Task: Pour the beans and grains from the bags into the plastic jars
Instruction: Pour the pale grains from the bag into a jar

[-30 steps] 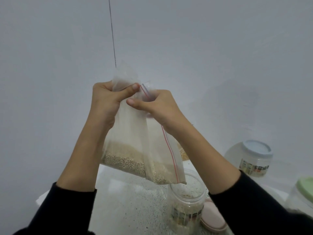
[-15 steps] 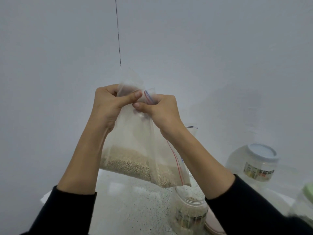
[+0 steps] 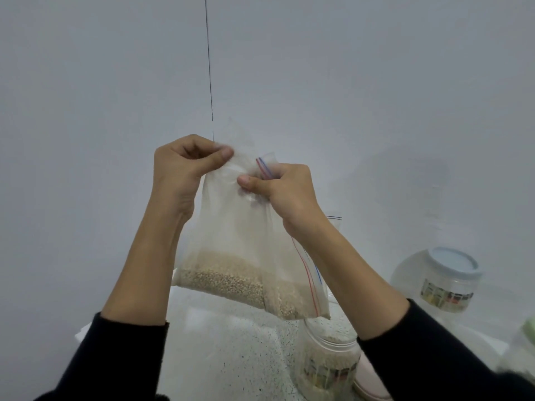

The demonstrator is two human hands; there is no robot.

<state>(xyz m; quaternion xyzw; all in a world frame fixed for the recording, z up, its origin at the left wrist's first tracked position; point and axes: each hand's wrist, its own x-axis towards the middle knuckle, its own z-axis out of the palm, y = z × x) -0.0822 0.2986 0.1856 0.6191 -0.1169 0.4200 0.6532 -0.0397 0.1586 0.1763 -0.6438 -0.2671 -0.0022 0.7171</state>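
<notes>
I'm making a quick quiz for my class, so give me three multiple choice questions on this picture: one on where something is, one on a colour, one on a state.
1. Where is the open plastic jar relative to the zip bag of grains?
A. Below its lower right corner
B. Above it
C. Far left of it

2. What colour is the lid on the closed jar at the right?
A. Red
B. Pale blue
C. Black

3. How is the bag held?
A. Lying flat on the table
B. Pinched at the top by both hands
C. Dangling from one hand

Answers: 1 A, the jar's mouth sits under the bag's corner. 2 B, its lid is pale blue. 3 B, the left hand and right hand each grip the bag's top.
</notes>
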